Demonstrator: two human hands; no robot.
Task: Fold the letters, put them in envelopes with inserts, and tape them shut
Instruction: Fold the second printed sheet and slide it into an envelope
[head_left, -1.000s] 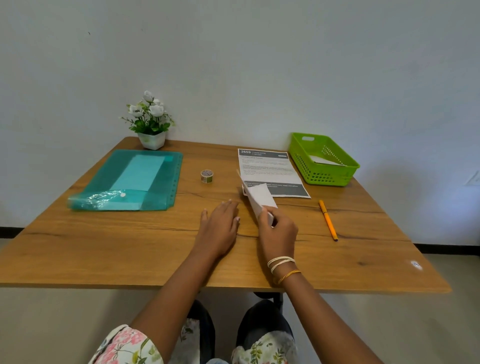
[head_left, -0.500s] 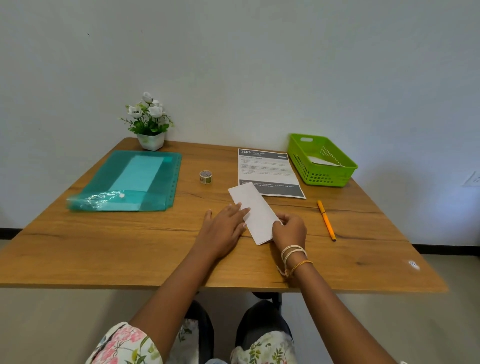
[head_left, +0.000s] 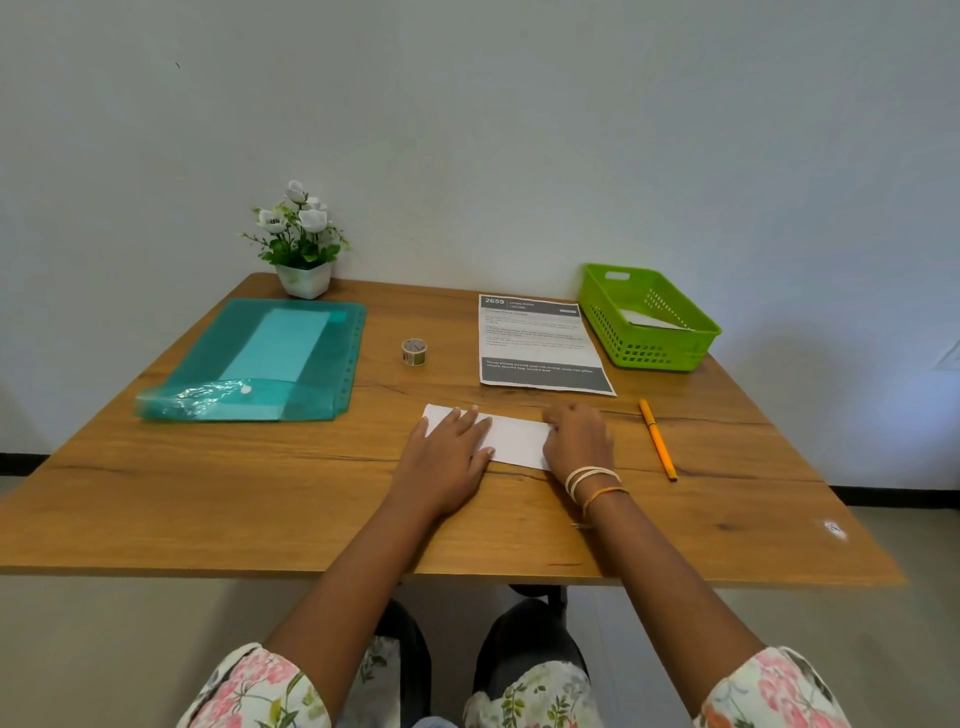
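A folded white letter (head_left: 514, 439) lies flat and crosswise on the wooden table (head_left: 260, 493), in front of me. My left hand (head_left: 449, 452) presses flat on its left end with straight fingers. My right hand (head_left: 576, 436) rests on its right end, fingers bent over the paper's edge. A printed sheet (head_left: 537, 340) lies just beyond. A small roll of tape (head_left: 413, 352) stands left of that sheet. The teal plastic folder (head_left: 260, 358) at the left holds a pale envelope-shaped sheet inside.
A green basket (head_left: 647, 317) with white paper inside sits at the back right. An orange pen (head_left: 657, 439) lies right of my right hand. A white pot of flowers (head_left: 301, 244) stands at the back left, against the wall.
The white paper was held up on edge by my right hand, then laid down diagonally, and now lies flat and crosswise under both hands.
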